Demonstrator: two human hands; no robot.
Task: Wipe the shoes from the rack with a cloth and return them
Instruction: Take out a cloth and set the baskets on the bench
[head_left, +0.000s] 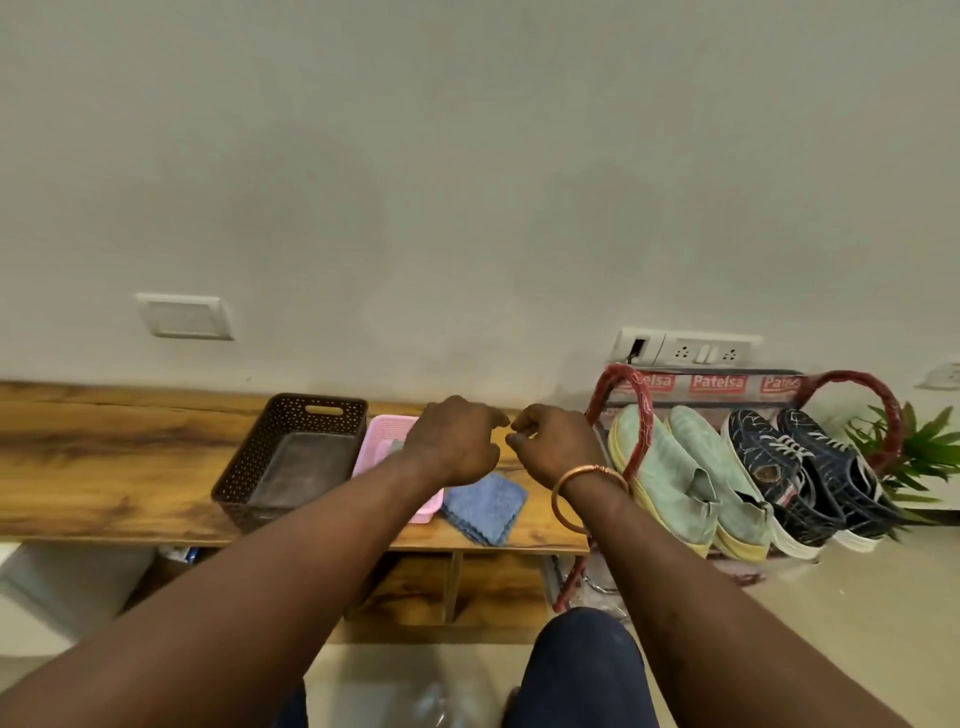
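Note:
A folded blue cloth (484, 507) lies on the wooden table (104, 457), near its front right corner. Both hands hover side by side above the table, just behind the cloth, touching nothing. My left hand (453, 441) and my right hand (556, 441) have loosely curled fingers and hold nothing. On the red-framed shoe rack (631, 410) to the right of the table stand a pair of light green slip-on shoes (685, 478) and a pair of dark navy lace-up sneakers (810, 473).
A dark brown perforated basket (291, 457) sits on the table left of a pink tray (382, 441), which my left forearm partly covers. A green plant (924, 452) stands at the far right. Wall sockets (691, 353) sit above the rack.

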